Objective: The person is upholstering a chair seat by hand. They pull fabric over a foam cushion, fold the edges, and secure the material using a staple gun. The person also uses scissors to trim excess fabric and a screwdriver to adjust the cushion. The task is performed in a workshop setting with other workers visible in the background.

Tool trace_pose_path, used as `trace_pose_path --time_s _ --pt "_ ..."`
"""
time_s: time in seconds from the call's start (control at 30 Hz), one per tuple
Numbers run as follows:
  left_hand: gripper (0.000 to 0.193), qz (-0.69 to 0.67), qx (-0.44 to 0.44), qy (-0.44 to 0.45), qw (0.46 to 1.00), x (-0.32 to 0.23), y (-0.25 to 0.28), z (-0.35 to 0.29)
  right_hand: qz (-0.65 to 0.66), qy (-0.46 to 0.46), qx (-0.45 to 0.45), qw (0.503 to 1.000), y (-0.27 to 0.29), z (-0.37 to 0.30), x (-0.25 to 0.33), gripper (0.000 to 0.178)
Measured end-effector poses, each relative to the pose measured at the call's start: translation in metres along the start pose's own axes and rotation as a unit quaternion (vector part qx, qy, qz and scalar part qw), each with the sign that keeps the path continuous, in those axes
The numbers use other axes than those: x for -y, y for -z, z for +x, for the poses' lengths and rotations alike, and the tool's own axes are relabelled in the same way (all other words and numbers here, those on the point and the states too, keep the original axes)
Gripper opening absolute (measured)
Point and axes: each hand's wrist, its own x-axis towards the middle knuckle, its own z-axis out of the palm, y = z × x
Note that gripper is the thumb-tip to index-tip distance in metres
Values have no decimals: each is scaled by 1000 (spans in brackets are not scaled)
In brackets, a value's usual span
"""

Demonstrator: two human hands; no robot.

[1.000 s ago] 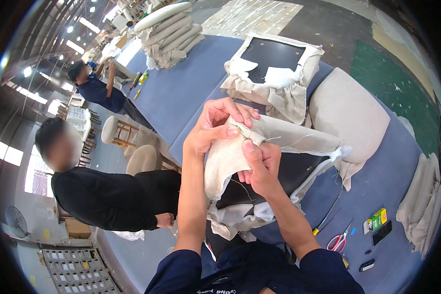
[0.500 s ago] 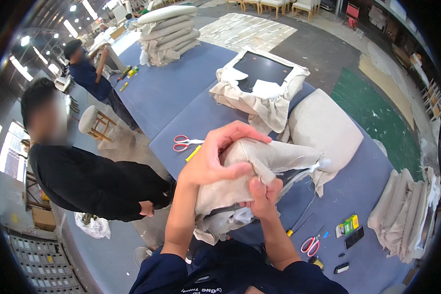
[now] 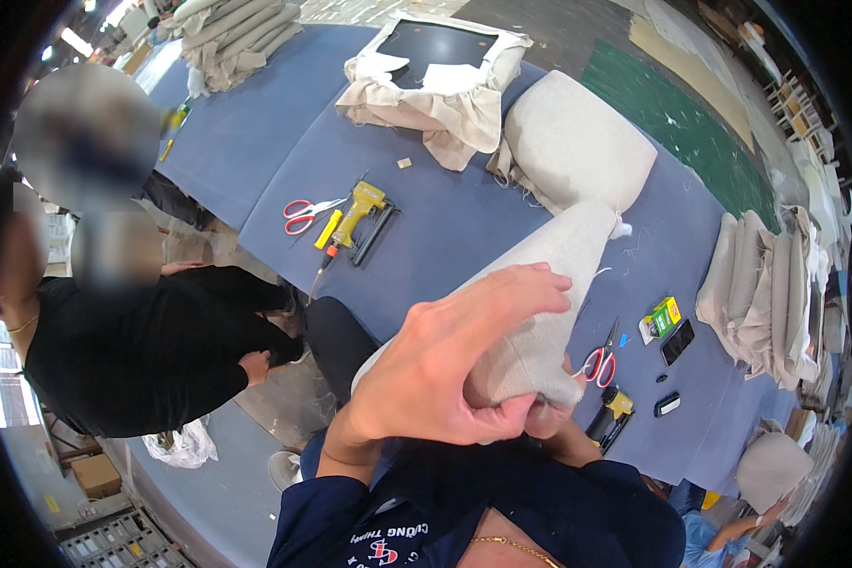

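Observation:
A beige upholstered cushion piece (image 3: 563, 256) is held close to my chest, its fabric side facing up. My left hand (image 3: 464, 355) is curled over it, with thumb and fingers gripping the cloth around a corner. Below that corner, my right hand (image 3: 551, 417) pinches the fabric edge; most of this hand is hidden behind the piece. A second beige padded cushion (image 3: 582, 142) lies just beyond on the blue-covered table (image 3: 426, 246). Farther back rests a cushion with a black base panel (image 3: 440, 52) and loose fabric gathered round it.
Left of the cushion lie a yellow staple gun (image 3: 358, 218) and red-handled scissors (image 3: 301, 218). To the right are more scissors (image 3: 600, 364), another staple gun (image 3: 615, 412), a phone (image 3: 678, 342), a small box (image 3: 661, 320) and folded covers (image 3: 753, 293). A person in black (image 3: 133, 350) stands at left.
The piece has been turned and drawn closer, so its smooth fabric now shows instead of the open underside. My left hand has come down toward the right hand. The view has shifted.

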Motion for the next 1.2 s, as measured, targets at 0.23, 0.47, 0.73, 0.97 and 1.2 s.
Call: trace_pose_path --time_s 0.23,0.47,0.73,0.97,1.2 --pt "40 -6 18 4 1000 19 24 28 -174 -32 -128 976 -27 65 20 38" --pt "23 -118 15 -39 992 63 59 67 -137 -59 -130 980 -17 133 -7 40" --pt "21 -185 10 -17 983 111 82 90 -47 -17 -92 994 -9 171 -41 37" --pt "21 -193 2 3 981 127 89 99 -73 20 -136 988 -7 183 -62 39" --pt "26 -170 -9 7 985 119 91 94 -112 24 -111 987 -1 176 -63 42"
